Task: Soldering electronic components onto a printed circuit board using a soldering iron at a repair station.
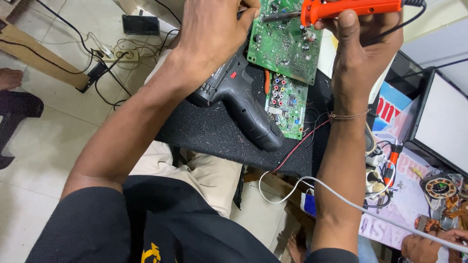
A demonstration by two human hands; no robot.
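My right hand (360, 36) grips an orange soldering iron (351, 7) whose metal tip points left onto a green circuit board (285, 46). My left hand (214, 29) is closed at the board's upper left edge, pinching something thin that I cannot make out. A smaller green board with coloured round sockets (287, 104) lies just below the big one. Both boards rest on a black mat (209, 131). A black cordless drill (243, 104) lies on the mat under my left wrist.
A white cable (341, 197) and a red wire (297, 146) trail off the mat. Tools, coils and an orange-handled tool (392, 163) clutter the printed sheet at right, where another person's hand (424, 246) shows. A power strip (124, 56) and cords lie on the tiled floor.
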